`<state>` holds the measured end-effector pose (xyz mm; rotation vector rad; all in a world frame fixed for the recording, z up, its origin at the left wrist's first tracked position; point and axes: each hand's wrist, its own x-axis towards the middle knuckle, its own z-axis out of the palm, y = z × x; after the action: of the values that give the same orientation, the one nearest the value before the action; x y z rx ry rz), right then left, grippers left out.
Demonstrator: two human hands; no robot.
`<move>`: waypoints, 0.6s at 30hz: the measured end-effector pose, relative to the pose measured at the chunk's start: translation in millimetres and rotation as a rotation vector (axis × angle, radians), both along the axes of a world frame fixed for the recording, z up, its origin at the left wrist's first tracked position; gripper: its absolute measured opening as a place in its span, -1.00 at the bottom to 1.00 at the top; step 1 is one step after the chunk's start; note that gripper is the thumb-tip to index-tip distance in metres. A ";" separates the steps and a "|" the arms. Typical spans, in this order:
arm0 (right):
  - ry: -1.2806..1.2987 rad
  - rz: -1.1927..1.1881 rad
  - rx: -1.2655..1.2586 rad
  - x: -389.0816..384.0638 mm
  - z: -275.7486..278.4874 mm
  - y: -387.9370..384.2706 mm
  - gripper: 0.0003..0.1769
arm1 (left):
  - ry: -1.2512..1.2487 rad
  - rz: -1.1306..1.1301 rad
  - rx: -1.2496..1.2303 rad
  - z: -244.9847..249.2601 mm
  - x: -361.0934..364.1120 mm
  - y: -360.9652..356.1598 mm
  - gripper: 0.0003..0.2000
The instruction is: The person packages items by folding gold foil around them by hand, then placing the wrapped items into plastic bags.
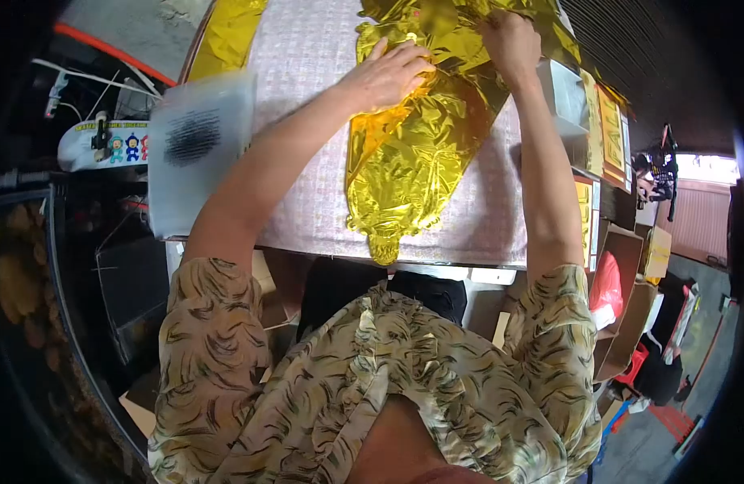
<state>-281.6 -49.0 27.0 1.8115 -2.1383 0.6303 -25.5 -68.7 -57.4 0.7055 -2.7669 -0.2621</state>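
Observation:
A shiny gold foil sheet (404, 173) lies flat and wrinkled on the cloth-covered table (303, 189), its narrow scalloped end towards my body. My left hand (392, 74) rests on the foil's left part with fingers spread. Further up and to the right, my right hand (510, 44) is closed at the foil's upper part. What its fingers grip, if anything, is hidden. More gold foil extends under and around both hands to the table's far side.
Clear plastic sheets (196, 153) lie at the table's left edge, beside a decorated white board (106, 147). Another gold piece (224, 40) is at the upper left. A clear box (567, 101) and yellow boxes (614, 137) stand on the right. Open cartons (622, 258) sit lower right.

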 end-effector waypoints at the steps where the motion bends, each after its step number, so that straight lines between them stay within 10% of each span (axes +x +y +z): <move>1: 0.003 0.007 -0.001 1.0 -1.1 0.2 -0.75 | 0.003 0.007 -0.001 1.3 0.2 1.5 -0.59; 11: 0.107 0.057 -0.370 15.6 5.1 10.3 -0.79 | -0.049 0.023 0.019 6.4 1.6 1.4 -0.58; 18: 0.033 0.025 0.065 36.4 -20.6 68.1 -0.79 | 0.035 0.027 0.003 3.4 1.6 3.0 -0.60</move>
<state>-245.2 19.1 6.4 1.8717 -2.1410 0.5385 -23.9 -65.7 -54.0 0.7311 -2.7228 -0.2705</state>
